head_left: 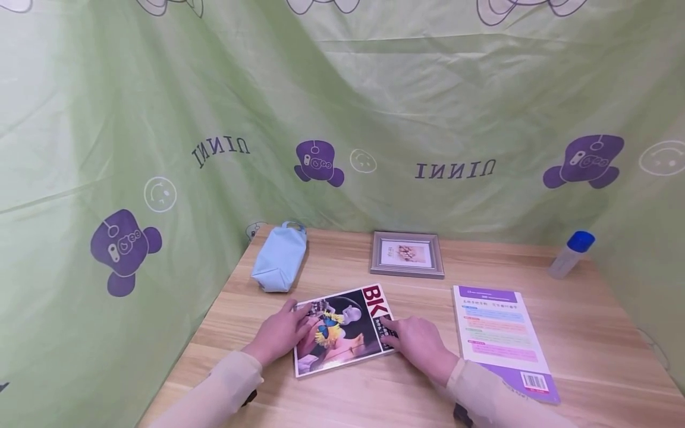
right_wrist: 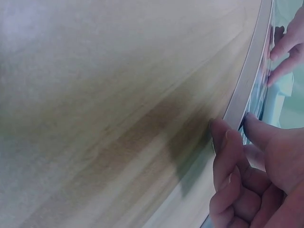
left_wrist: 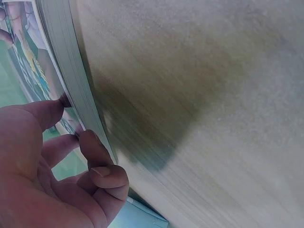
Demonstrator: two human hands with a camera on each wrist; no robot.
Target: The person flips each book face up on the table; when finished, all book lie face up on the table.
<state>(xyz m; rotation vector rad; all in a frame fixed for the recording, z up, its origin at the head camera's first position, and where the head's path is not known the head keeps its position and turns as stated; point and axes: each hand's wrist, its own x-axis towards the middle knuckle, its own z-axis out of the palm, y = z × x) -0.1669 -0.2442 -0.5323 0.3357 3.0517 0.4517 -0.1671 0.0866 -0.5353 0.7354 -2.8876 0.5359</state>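
Observation:
A glossy book (head_left: 342, 348) with a colourful cover and red "BK" lettering lies face up and slightly turned at the front middle of the table. My left hand (head_left: 275, 331) grips its left side, thumb and a finger over the cover. In the left wrist view, other curled fingers (left_wrist: 107, 175) sit against the page edge. On the opposite side, my right hand (head_left: 423, 345) pinches the book's right edge, thumb on the cover. The right wrist view shows its fingertips (right_wrist: 221, 130) at the lower edge. Whether the book is slightly lifted, I cannot tell.
A light blue pouch (head_left: 282, 258) stands at the back left of the wooden table (head_left: 332, 255). Behind the book lies a framed picture (head_left: 407, 254). A purple-and-white booklet (head_left: 500, 333) is by my right forearm. At the back right is a blue-capped bottle (head_left: 569, 255); a green curtain (head_left: 374, 89) surrounds the table.

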